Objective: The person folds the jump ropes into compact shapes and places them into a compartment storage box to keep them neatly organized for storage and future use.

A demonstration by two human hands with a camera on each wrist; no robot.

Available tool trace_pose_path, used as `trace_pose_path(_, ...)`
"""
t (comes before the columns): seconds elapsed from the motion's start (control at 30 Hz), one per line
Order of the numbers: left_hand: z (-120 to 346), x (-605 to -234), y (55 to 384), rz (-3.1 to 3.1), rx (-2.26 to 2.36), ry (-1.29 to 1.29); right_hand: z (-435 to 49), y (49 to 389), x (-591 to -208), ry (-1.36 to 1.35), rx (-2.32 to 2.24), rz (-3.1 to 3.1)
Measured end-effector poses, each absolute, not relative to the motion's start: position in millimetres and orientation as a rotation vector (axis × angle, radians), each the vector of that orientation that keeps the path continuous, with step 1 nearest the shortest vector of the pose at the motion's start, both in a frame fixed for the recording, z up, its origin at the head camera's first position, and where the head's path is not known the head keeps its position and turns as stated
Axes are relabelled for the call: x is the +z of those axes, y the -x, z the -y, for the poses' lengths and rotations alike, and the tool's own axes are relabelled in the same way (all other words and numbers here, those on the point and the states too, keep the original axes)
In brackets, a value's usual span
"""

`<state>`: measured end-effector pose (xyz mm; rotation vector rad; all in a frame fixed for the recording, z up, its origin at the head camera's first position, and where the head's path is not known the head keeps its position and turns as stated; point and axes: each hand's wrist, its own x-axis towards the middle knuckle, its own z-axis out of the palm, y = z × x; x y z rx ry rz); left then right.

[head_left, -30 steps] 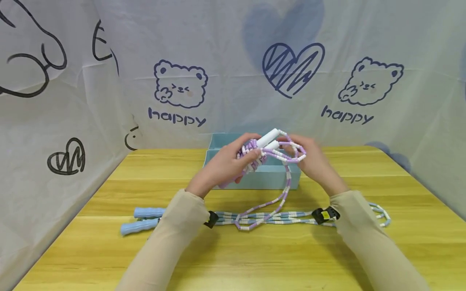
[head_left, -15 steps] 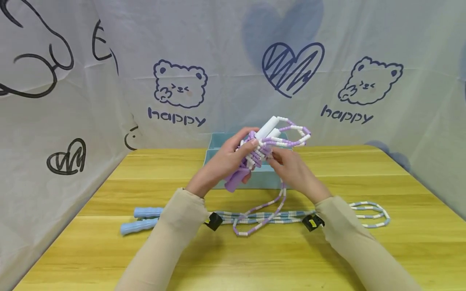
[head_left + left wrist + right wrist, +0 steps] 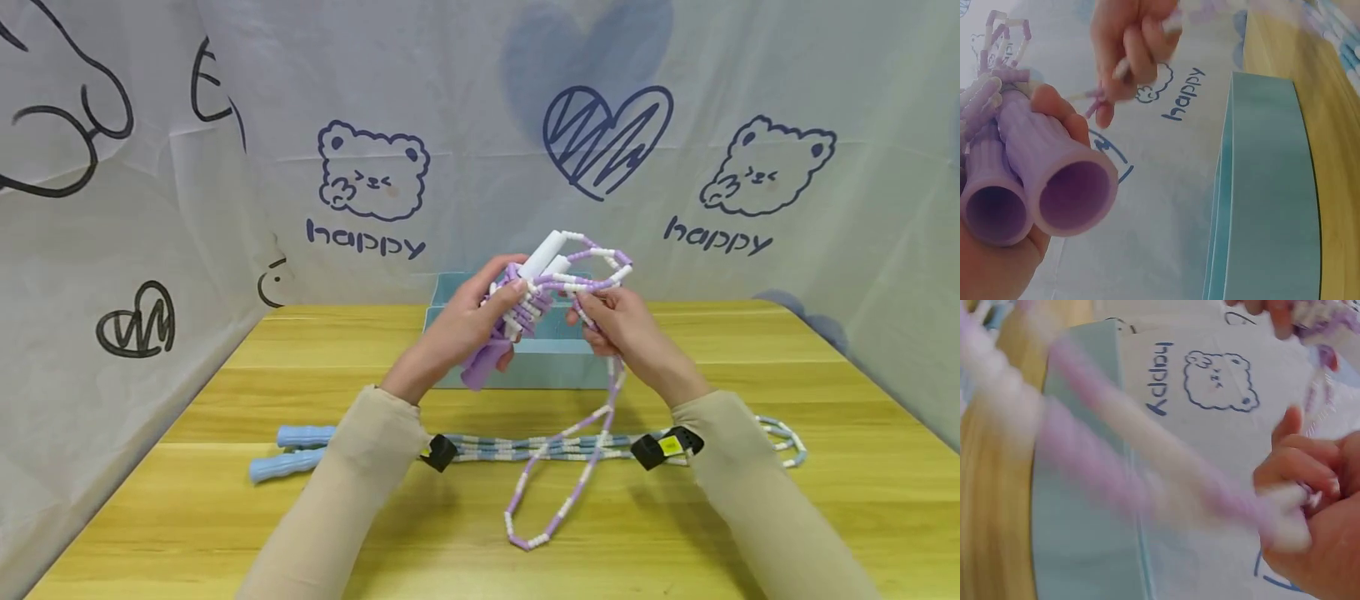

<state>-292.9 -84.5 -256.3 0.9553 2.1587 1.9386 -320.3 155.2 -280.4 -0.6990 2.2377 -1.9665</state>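
A purple-and-white beaded jump rope point(image 3: 528, 310) is bundled in my left hand point(image 3: 468, 329), which grips its handles with beads wound around them. Two purple handle ends point(image 3: 1079, 190) point toward the left wrist camera, and white tips point(image 3: 542, 255) stick out above the fingers. My right hand point(image 3: 626, 329) pinches the rope's beaded strand to the right of the bundle. A loose loop point(image 3: 562, 508) of that strand hangs from the right hand down over the table. Another small loop arches between the white tips and the right hand.
Behind the hands a light blue open box point(image 3: 536, 367) stands on the wooden table point(image 3: 225, 517). A second jump rope with blue handles point(image 3: 288, 464) lies stretched across the table beneath the forearms. A printed white cloth point(image 3: 480, 192) hangs behind.
My right hand first came in to the bundle, then drew back right with the strand. The hanging loop has swung right and lower. The left hand's bundle tilted up slightly.
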Motion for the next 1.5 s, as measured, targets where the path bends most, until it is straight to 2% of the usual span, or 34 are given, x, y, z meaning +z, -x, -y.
trace_pose_path(0.37,87.6,-263.6,294.6,-2.340,1.840,-0.754,-163.9,308.6,-263.4,0.901,-1.214,-2.598)
trace_pose_path(0.63,92.4,-269.4,297.6,-2.646,1.696,-0.562,-153.9,296.1,-258.2,0.984,-0.886,-2.707)
trace_pose_path(0.83,93.6,-274.2,304.9,-3.050,1.158,-0.583,-153.8,291.5,-250.0,0.878,-0.797,-2.852)
trace_pose_path(1.03,95.3,-273.8,307.4,-3.114,0.984,-0.588,-157.8,288.0,-239.2,0.893,-0.762,-2.931)
trace_pose_path(1.27,94.0,-276.1,307.4,-3.144,0.576,-0.658,-160.9,282.3,-232.5,1.023,-0.734,-3.046)
trace_pose_path(1.5,80.2,-277.7,296.3,-3.122,0.358,-0.853,-153.1,286.8,-243.5,1.296,-0.815,-3.145)
